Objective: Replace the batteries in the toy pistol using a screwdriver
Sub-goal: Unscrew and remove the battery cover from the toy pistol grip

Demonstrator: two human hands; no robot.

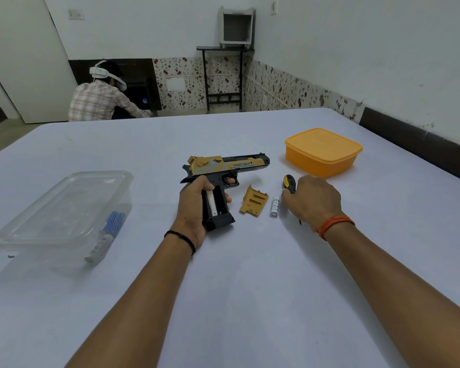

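Note:
A black and tan toy pistol [231,163] lies on its side on the white table, muzzle to the right. My left hand [193,208] grips its handle. The battery bay in the grip is uncovered, with one white battery [211,203] inside and the slot beside it empty. The tan battery cover [254,200] lies on the table just right of the grip. A loose white battery [274,206] lies beside the cover. My right hand [312,199] rests on the table with its fingers around the black and yellow screwdriver [289,183]; the screwdriver's tip is hidden under the hand.
A closed orange plastic box [323,152] stands at the back right. A clear lidded container [64,216] holding blue and white items sits at the left. Another person in a checked shirt sits beyond the table's far left edge.

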